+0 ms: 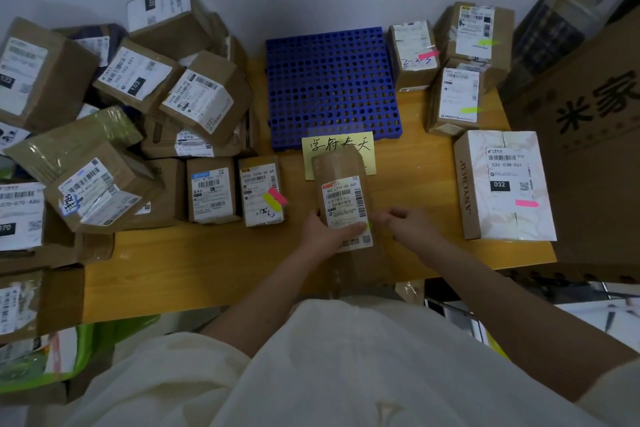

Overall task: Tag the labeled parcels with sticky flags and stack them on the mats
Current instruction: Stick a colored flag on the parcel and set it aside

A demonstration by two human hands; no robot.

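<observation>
Head view: left hand (320, 230) gripping parcel (343, 204), right hand (403, 222) loosely curled beside it, near table edge (242, 302).

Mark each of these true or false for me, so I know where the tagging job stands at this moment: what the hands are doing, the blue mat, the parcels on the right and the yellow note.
1. The left hand holds the long brown parcel at its label. True.
2. The blue mat already carries a stack of parcels. False: nothing lies on it.
3. The white parcel on the right bears a pink flag. True.
4. The right hand grips a pen. False: no pen shows; it is beside the long parcel.
5. The yellow note lies partly under the long brown parcel. True.
</observation>
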